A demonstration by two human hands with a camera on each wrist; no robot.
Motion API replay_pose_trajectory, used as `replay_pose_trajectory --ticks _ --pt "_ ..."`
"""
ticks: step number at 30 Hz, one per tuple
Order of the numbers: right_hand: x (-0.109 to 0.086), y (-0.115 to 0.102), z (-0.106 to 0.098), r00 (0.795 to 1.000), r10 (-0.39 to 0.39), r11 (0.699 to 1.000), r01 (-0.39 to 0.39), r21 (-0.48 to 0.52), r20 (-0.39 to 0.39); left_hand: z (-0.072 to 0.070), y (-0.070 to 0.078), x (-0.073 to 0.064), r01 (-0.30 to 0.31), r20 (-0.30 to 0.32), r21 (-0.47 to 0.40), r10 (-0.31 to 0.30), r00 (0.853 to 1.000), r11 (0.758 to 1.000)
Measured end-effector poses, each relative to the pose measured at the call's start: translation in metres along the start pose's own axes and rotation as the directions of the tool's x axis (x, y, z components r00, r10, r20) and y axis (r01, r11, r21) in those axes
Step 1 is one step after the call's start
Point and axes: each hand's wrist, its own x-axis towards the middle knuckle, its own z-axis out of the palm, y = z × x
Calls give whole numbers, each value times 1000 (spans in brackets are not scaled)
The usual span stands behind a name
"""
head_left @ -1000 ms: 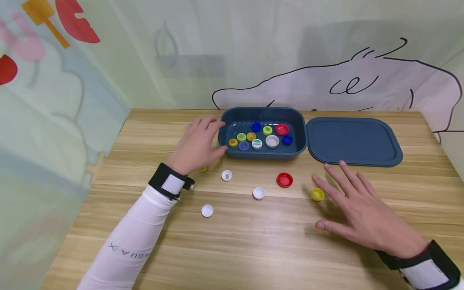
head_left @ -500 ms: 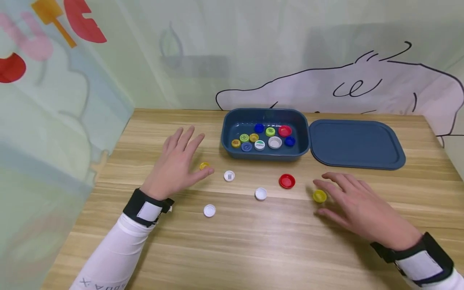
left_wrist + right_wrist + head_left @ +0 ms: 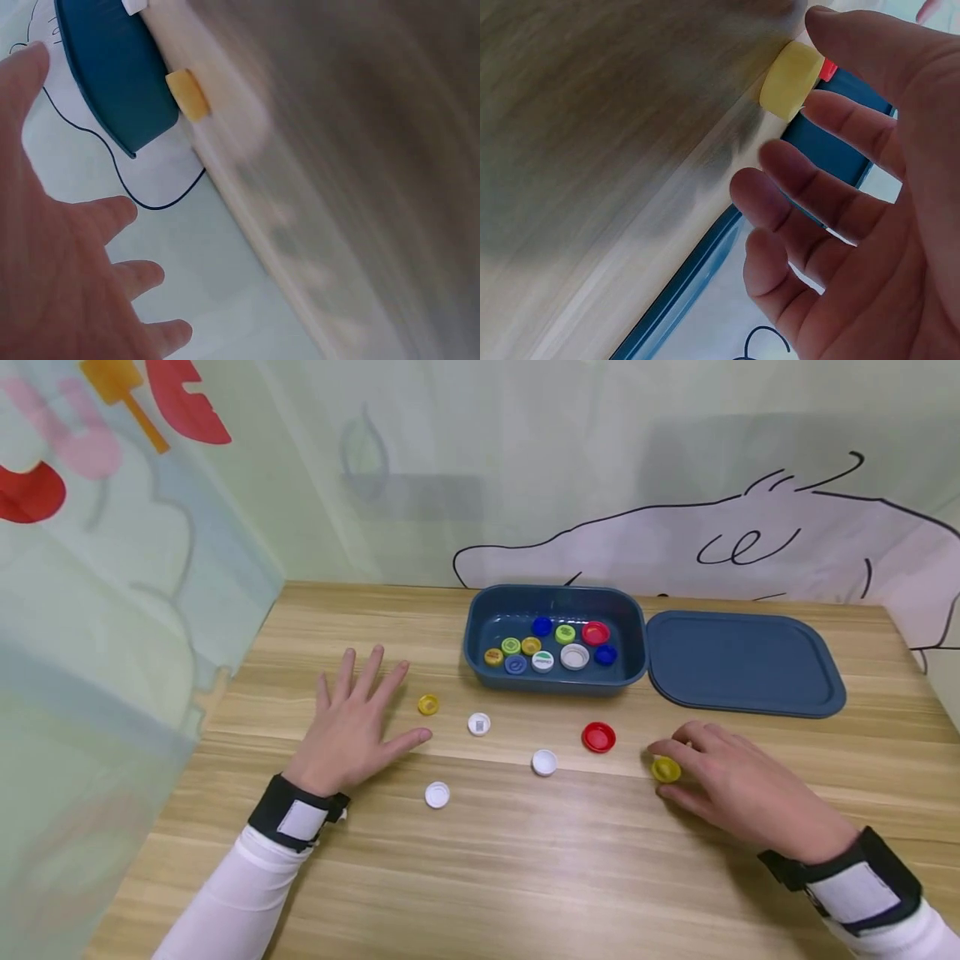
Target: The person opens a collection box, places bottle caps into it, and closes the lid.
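My right hand [image 3: 738,785] is low over the table, with thumb and index finger on either side of a yellow bottle cap [image 3: 666,769]. In the right wrist view the yellow cap stands between the thumb and index fingertips, and the other fingers are bent loosely. My left hand [image 3: 345,735] is spread with straight fingers at the left, holding nothing. Close to its thumb lie a yellow-orange cap [image 3: 428,705] and a white cap [image 3: 437,795]. A white cap with a printed code [image 3: 479,724], another white cap [image 3: 544,763] and a red cap [image 3: 598,737] lie between the hands.
A dark blue rectangular box [image 3: 555,683] stands at the back of the wooden table [image 3: 480,877], with several coloured caps on its floor. Its flat blue lid [image 3: 746,660] lies right beside it. A printed curtain [image 3: 525,460] hangs behind the table.
My left hand has moved from the box's left end back toward the left, uncovering the yellow-orange cap. My right hand's fingers have drawn in from spread to around the yellow cap.
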Motion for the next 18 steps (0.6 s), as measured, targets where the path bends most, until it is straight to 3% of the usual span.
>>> replay_pose_trajectory --ticks 10,18 --pt "6 0 0 1000 -13 1000 13 16 25 7 -3 -8 33 27 -10 -33 999 999" --pt "37 1 -37 996 -77 997 76 -22 -40 7 -7 -13 38 28 -15 -37 999 999"
